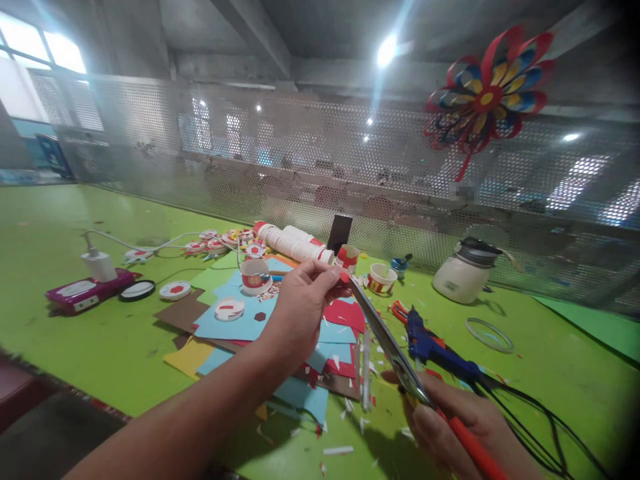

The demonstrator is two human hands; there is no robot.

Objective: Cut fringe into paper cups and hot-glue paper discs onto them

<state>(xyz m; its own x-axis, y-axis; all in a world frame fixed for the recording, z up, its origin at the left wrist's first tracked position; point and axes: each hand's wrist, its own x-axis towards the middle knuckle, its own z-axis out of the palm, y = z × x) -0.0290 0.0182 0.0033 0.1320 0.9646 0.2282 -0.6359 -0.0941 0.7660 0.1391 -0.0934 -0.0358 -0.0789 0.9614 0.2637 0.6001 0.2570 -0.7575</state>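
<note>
My left hand [303, 310] reaches over the pile of coloured paper, thumb and fingers pinched on a small red piece of paper [344, 276]. My right hand [445, 423] is wrapped round the red handles of a pair of scissors [383, 330]. The blades point up and away, their tips right at the red piece; I cannot tell whether they are touching it. Beneath my left hand lie blue paper sheets [210, 325] and a red sheet [345, 313], with paper scraps scattered around. A cut paper cup [255, 277] stands left of my left hand.
A blue glue gun [440, 350] and its black cable lie beyond my right hand. A roll of tape [489, 335] and a white jug [463, 273] are to the right. Stacked paper cups [295, 244] lie behind. A purple power strip [90, 291] sits left, before a perforated screen [300, 160].
</note>
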